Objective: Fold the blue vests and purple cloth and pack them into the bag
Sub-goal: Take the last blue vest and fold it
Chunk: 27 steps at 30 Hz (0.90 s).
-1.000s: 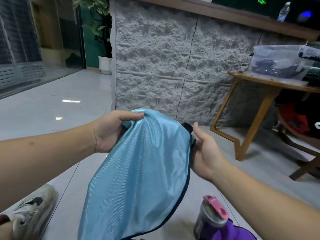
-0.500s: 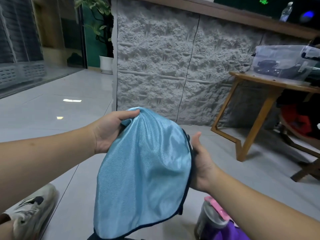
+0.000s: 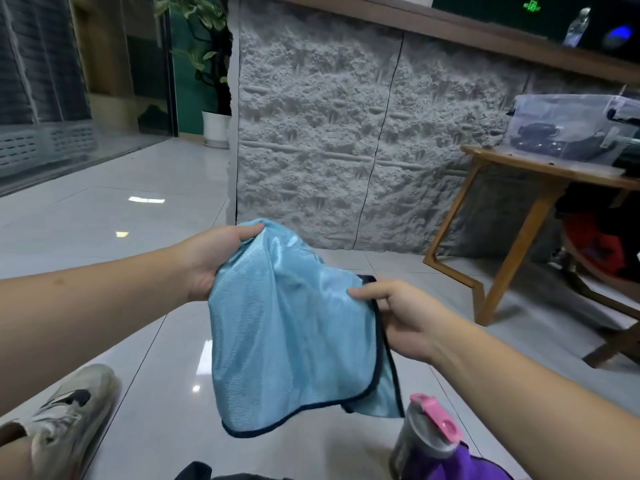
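A light blue vest [image 3: 294, 334] with dark navy trim hangs folded in the air in front of me. My left hand [image 3: 211, 261] grips its upper left corner, thumb on top. My right hand [image 3: 401, 317] pinches the right edge along the navy trim. Purple cloth [image 3: 460, 469] shows at the bottom right edge, partly under my right forearm. A dark item [image 3: 207, 474] peeks in at the bottom centre; I cannot tell whether it is the bag.
A grey bottle with a pink lid [image 3: 426, 434] stands by the purple cloth. A worn sneaker [image 3: 69, 414] lies bottom left. A wooden table [image 3: 540, 174] carrying a clear plastic box [image 3: 571, 129] stands at right before a rough grey wall [image 3: 346, 133]. Glossy tiled floor [image 3: 121, 209] stretches left.
My right hand turned from a flat palm behind the vest's edge to a pinch on the navy trim. The vest's lower hem rose, and it now hangs shorter and wider.
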Available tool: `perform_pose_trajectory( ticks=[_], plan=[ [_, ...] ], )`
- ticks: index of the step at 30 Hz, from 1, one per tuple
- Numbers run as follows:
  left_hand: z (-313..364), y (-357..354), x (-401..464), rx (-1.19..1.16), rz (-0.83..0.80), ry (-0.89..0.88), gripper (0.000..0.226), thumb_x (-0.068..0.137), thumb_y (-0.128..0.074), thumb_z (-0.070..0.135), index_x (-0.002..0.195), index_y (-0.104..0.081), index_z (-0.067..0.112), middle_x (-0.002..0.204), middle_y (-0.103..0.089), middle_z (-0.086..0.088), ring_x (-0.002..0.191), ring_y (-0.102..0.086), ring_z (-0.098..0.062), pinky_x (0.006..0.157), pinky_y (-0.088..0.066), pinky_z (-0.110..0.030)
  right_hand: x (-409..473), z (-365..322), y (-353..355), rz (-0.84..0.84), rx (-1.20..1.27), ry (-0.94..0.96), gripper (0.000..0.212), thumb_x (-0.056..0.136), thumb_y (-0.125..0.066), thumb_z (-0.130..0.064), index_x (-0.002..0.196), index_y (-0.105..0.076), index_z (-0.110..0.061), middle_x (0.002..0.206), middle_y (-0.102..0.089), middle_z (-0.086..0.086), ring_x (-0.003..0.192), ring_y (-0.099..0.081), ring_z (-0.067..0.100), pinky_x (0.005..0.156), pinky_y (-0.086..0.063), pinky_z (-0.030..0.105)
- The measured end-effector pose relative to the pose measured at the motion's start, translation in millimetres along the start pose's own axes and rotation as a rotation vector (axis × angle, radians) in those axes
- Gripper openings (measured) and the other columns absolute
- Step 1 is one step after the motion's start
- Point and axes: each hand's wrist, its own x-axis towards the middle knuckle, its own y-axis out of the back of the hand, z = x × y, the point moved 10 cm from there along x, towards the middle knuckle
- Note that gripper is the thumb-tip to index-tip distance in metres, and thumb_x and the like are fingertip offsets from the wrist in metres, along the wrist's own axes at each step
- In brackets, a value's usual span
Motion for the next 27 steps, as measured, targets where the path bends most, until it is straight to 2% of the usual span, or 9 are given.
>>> perform_pose_trajectory(
  ticks=[3, 5, 7, 10, 12, 14, 17, 22, 27],
  plan=[
    [-4.8, 4.5, -1.8, -0.038, 0.049, 0.007, 0.043, 0.104, -0.054, 0.043, 0.103, -0.075, 0.005, 0.086, -0.078, -0.014, 0.069, -0.077, -0.027, 0.077, -0.057, -0.043, 1.3, -7.9, 4.7, 0.064, 0.094, 0.075, 0.040, 0.095, -0.061, 0.003, 0.134, -0.061, 0.000, 0.121, -0.074, 0.024, 0.098, -0.074, 0.035, 0.082, -0.063, 0.044],
    [-2.0, 9.0, -3.2, -0.141, 0.075, -0.045, 0.056, 0.098, -0.057, 0.052, 0.094, -0.079, 0.001, 0.090, -0.079, -0.017, 0.075, -0.078, -0.030, 0.075, -0.054, -0.043, 2.3, -13.4, 9.1, 0.110, 0.185, 0.140, 0.045, 0.096, -0.061, 0.006, 0.138, -0.056, -0.011, 0.120, -0.073, 0.024, 0.089, -0.076, 0.036, 0.069, -0.064, 0.044],
    [-9.1, 10.7, -3.2, -0.189, 0.097, -0.041, 0.060, 0.092, -0.063, 0.058, 0.110, -0.074, 0.002, 0.107, -0.077, -0.020, 0.095, -0.077, -0.034, 0.083, -0.056, -0.045, 1.0, -19.3, 13.6, 0.152, 0.252, 0.206, 0.050, 0.097, -0.061, 0.008, 0.135, -0.057, -0.024, 0.117, -0.073, 0.024, 0.082, -0.076, 0.036, 0.065, -0.064, 0.046],
    [-34.0, -1.9, -1.2, -0.072, 0.003, 0.014, 0.042, 0.097, -0.062, 0.049, 0.118, -0.065, 0.013, 0.109, -0.078, -0.014, 0.110, -0.072, -0.033, 0.104, -0.050, -0.048, -2.2, -24.6, 15.6, 0.182, 0.272, 0.263, 0.049, 0.097, -0.062, 0.008, 0.129, -0.060, -0.029, 0.118, -0.072, 0.024, 0.085, -0.076, 0.039, 0.073, -0.064, 0.053],
    [-43.9, -12.8, 2.5, -0.072, -0.090, 0.004, 0.055, 0.093, -0.069, 0.034, 0.145, -0.053, 0.032, 0.133, -0.069, -0.005, 0.113, -0.073, -0.028, 0.104, -0.051, -0.049, -2.5, -23.8, 15.9, 0.194, 0.262, 0.257, 0.049, 0.096, -0.063, 0.009, 0.128, -0.061, -0.028, 0.117, -0.072, 0.025, 0.084, -0.075, 0.038, 0.073, -0.064, 0.053],
    [-37.7, -15.7, 4.0, -0.079, -0.116, -0.072, 0.070, 0.084, -0.075, 0.020, 0.143, -0.054, 0.051, 0.137, -0.066, 0.000, 0.112, -0.073, -0.026, 0.101, -0.053, -0.047, -2.8, -23.7, 16.8, 0.200, 0.245, 0.247, 0.051, 0.095, -0.064, 0.009, 0.130, -0.061, -0.027, 0.114, -0.073, 0.027, 0.082, -0.075, 0.038, 0.070, -0.064, 0.051],
    [-26.7, -13.4, 7.1, -0.003, -0.085, -0.139, 0.054, 0.077, -0.078, 0.007, 0.122, -0.075, 0.038, 0.126, -0.073, -0.012, 0.112, -0.072, -0.030, 0.102, -0.054, -0.046, -3.7, -27.3, 18.9, 0.200, 0.208, 0.243, 0.057, 0.093, -0.064, 0.014, 0.133, -0.059, -0.026, 0.113, -0.074, 0.028, 0.086, -0.077, 0.042, 0.070, -0.063, 0.052],
    [-11.1, -4.4, 9.1, 0.126, 0.028, -0.221, 0.024, 0.092, -0.069, -0.003, 0.108, -0.078, 0.013, 0.106, -0.078, -0.018, 0.090, -0.078, -0.029, 0.077, -0.062, -0.039, -7.2, -37.7, 22.7, 0.224, 0.084, 0.265, 0.067, 0.087, -0.067, 0.018, 0.132, -0.066, -0.031, 0.108, -0.077, 0.023, 0.088, -0.078, 0.041, 0.067, -0.064, 0.045],
    [-16.7, -10.2, 16.9, 0.331, -0.091, -0.136, 0.039, 0.080, -0.081, 0.002, 0.117, -0.074, 0.006, 0.111, -0.077, -0.019, 0.099, -0.076, -0.027, 0.083, -0.060, -0.033, -9.6, -42.2, 8.6, 0.153, -0.135, 0.263, 0.069, 0.086, -0.065, 0.021, 0.124, -0.071, -0.036, 0.122, -0.069, 0.028, 0.101, -0.074, 0.045, 0.090, -0.061, 0.057]
  ],
)
